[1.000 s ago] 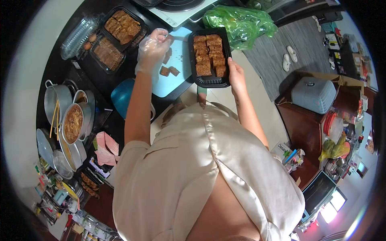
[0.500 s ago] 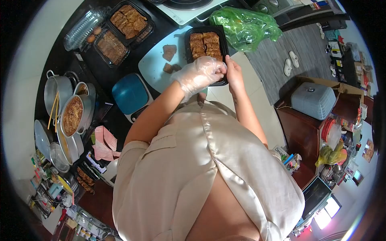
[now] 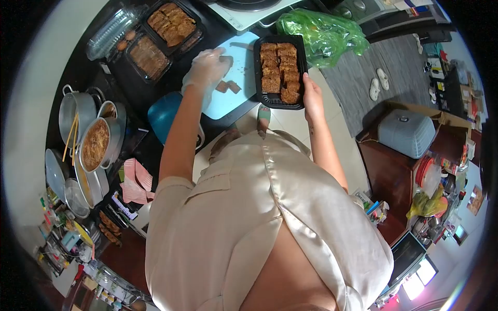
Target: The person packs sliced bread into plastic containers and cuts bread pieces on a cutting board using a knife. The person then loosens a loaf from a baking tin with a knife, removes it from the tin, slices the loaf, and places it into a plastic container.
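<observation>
at the far left, a large metal pot [image 3: 72, 106] has a pair of chopsticks [image 3: 69, 137] laid across it. just beside it stands a second pot [image 3: 116, 139], filled with brown food [image 3: 96, 145]. a pink cloth [image 3: 136, 182] lies below them on the dark counter. farther up, a clear plastic box [image 3: 111, 35] sits by two eggs [image 3: 129, 35], next to a lidded box of brown pieces [image 3: 149, 56] and a full black tray [image 3: 171, 23]. a blue scale [image 3: 165, 119] rests close to the left forearm.

the left hand [image 3: 206, 70], in a clear plastic glove, is over the light blue cutting board [image 3: 218, 108]. its fingertips are at a brown chunk [image 3: 227, 60]; i cannot tell whether they pinch it or only touch it. two small cake bits [image 3: 228, 86] lie on the board, just below that hand.

right of these, the held tray [image 3: 282, 105] overlaps the board's right edge in view, carrying two rows of brown slices [image 3: 279, 67]. the right hand [image 3: 313, 97], bare, grips its right side, thumb on the rim. a green plastic bag [image 3: 321, 39] lies above it, and well apart, at the right, white shoes [image 3: 374, 89] are on the grey floor [image 3: 350, 88].
</observation>
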Available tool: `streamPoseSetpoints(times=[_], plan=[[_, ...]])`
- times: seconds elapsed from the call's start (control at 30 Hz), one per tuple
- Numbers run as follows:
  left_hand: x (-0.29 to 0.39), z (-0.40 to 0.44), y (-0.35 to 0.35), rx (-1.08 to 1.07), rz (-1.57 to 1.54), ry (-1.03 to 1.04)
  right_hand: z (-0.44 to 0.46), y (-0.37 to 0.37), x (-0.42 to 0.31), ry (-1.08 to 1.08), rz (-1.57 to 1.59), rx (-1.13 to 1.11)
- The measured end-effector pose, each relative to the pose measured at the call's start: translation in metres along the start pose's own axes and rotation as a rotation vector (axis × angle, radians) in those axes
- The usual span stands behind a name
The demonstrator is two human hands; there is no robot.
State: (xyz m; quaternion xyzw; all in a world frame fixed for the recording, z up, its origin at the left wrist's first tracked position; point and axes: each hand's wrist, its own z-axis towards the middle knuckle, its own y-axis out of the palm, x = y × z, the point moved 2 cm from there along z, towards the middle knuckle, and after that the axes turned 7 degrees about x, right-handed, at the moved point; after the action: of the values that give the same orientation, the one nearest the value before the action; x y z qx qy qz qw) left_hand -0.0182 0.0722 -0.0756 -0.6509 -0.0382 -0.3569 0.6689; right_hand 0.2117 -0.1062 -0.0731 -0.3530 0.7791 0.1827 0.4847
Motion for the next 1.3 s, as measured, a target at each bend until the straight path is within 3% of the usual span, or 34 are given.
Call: streamPoseSetpoints(times=[0.07, 0.13, 0.17, 0.3, 0.4, 0.47, 0.5, 0.67, 0.8, 0.87, 1.0, 1.07, 1.1, 1.17, 1.2, 1.27, 1.3], plan=[[0.001, 0.003, 0.007, -0.027, 0.016, 0.068, 0.0, 0.0, 0.0, 0.011, -0.002, -0.002], [0.009, 0.009, 0.009, -0.194, 0.104, -0.117, -0.003, 0.002, -0.002, 0.003, 0.033, 0.001], [0.011, 0.01, 0.004, -0.194, 0.104, -0.114, -0.004, 0.003, -0.002, 0.002, 0.035, 0.003], [0.041, -0.002, -0.041, -0.17, -0.413, -0.291, -0.007, 0.001, -0.002, -0.018, 0.02, 0.01], [0.049, -0.014, -0.044, -0.064, -0.573, -0.169, -0.004, 0.001, 0.001, -0.003, 0.005, -0.009], [0.07, -0.028, -0.037, -0.194, -0.646, 0.128, -0.002, 0.002, 0.003, 0.006, -0.008, -0.023], [0.078, -0.034, -0.036, -0.189, -0.644, 0.125, 0.0, 0.003, 0.003, 0.002, 0.002, -0.021], [0.1, -0.055, -0.024, -0.296, -0.351, 0.435, 0.001, 0.011, 0.0, -0.011, -0.027, -0.053], [0.107, -0.054, -0.043, -0.32, -0.213, 0.228, 0.002, 0.017, 0.001, -0.015, -0.039, -0.079], [0.098, -0.057, -0.041, -0.193, -0.222, 0.414, 0.001, 0.02, -0.001, -0.011, -0.015, -0.075], [0.089, -0.065, -0.041, -0.126, -0.245, 0.421, 0.005, 0.02, 0.004, -0.004, -0.016, -0.07], [0.052, -0.055, -0.034, -0.11, -0.535, 0.044, 0.011, 0.015, 0.012, 0.019, -0.02, -0.055], [0.03, -0.047, -0.029, -0.112, -0.538, 0.04, 0.016, 0.012, 0.016, 0.006, -0.003, -0.059], [-0.005, -0.031, -0.023, 0.051, -0.112, 0.002, 0.013, 0.01, 0.01, -0.009, 0.033, -0.06], [-0.002, -0.031, -0.023, 0.056, -0.11, -0.001, 0.012, 0.01, 0.009, -0.012, 0.033, -0.065], [0.004, -0.027, -0.014, -0.156, -0.081, -0.292, 0.014, 0.007, 0.006, -0.033, -0.022, -0.016], [0.0, -0.024, -0.005, -0.153, -0.083, -0.286, 0.015, 0.006, 0.006, -0.022, -0.043, 0.01]])
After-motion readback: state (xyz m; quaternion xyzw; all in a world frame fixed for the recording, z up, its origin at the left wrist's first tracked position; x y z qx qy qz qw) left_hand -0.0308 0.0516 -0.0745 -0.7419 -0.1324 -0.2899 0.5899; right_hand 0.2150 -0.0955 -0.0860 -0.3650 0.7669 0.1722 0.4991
